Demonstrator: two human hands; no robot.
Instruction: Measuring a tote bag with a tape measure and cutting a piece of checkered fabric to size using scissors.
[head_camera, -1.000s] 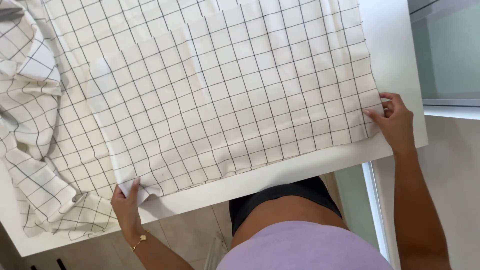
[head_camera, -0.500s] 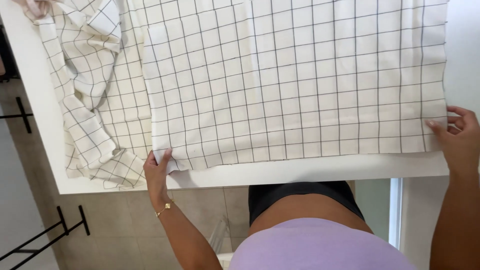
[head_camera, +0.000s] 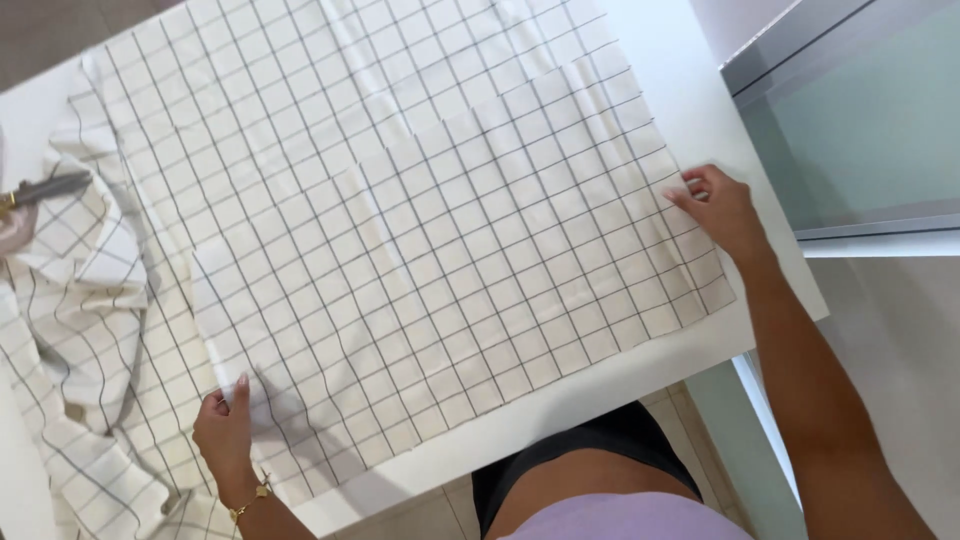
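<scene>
a: where's the cloth; quick.

b: your white grid-checked cloth lies spread flat on the white table; it covers most of the top; its near edge runs slanted just inside the table's front edge; the left part of it is bunched in loose folds and hangs toward the table's left side.

a: left hand?

b: your left hand is at the near left corner of the flat part; fingers pinch the cloth's edge there, thumb side up; gold bracelet on that wrist.

a: right hand?

b: your right hand is on the cloth's right edge, near the table's right side; fingers curled onto the fabric; looks like a light grip on the edge, but i can't tell if it's pinching or only pressing.

a: anything else?

b: dark blade of scissors lies on the folds at far left; handle mostly out of frame; a glass panel with a metal frame stands just right of the table; your lilac top shows at the bottom.
</scene>
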